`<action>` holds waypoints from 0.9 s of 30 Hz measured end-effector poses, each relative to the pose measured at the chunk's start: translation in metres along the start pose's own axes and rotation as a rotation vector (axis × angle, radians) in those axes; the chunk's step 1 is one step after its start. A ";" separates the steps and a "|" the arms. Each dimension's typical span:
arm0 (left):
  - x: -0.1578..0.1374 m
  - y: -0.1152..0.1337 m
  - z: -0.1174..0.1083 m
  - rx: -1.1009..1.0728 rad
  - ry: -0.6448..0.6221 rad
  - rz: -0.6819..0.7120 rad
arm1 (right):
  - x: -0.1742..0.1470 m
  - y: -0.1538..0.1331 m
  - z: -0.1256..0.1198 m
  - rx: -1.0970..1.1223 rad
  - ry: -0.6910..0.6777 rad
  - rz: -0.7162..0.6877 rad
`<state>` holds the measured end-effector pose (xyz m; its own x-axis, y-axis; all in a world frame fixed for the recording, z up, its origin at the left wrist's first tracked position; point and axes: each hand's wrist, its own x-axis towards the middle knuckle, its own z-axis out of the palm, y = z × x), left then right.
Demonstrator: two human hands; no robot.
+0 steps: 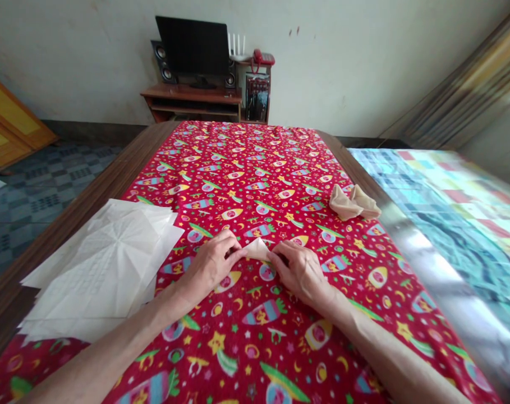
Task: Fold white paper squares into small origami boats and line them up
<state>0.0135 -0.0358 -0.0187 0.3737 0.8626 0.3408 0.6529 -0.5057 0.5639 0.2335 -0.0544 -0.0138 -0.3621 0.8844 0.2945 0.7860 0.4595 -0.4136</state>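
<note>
A small folded piece of pale paper (257,249) lies on the red patterned cloth (255,168) at the middle of the table. My left hand (212,262) pinches its left side with the fingers bent onto it. My right hand (300,270) presses and grips its right side. Most of the folded piece is hidden under my fingers. Both forearms reach in from the bottom edge.
A stack of white creased sheets (99,266) lies at the left, over the wooden table edge (90,193). A folded beige paper shape (354,203) sits at the right. A desk with a monitor (192,47) stands against the far wall.
</note>
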 end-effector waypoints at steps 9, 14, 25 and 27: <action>0.002 0.005 0.001 0.130 0.007 -0.021 | 0.001 -0.009 -0.002 -0.126 0.009 -0.014; 0.003 0.010 0.003 0.234 -0.009 -0.038 | 0.003 -0.011 -0.002 -0.174 -0.008 -0.028; -0.015 0.022 0.004 0.372 -0.134 0.374 | 0.003 -0.010 0.000 -0.224 -0.019 -0.023; -0.020 0.025 0.004 0.389 -0.193 0.368 | 0.002 -0.010 0.001 -0.226 -0.020 -0.025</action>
<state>0.0251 -0.0654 -0.0138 0.7126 0.6353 0.2978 0.6377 -0.7634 0.1026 0.2245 -0.0568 -0.0098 -0.3907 0.8755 0.2844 0.8680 0.4532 -0.2027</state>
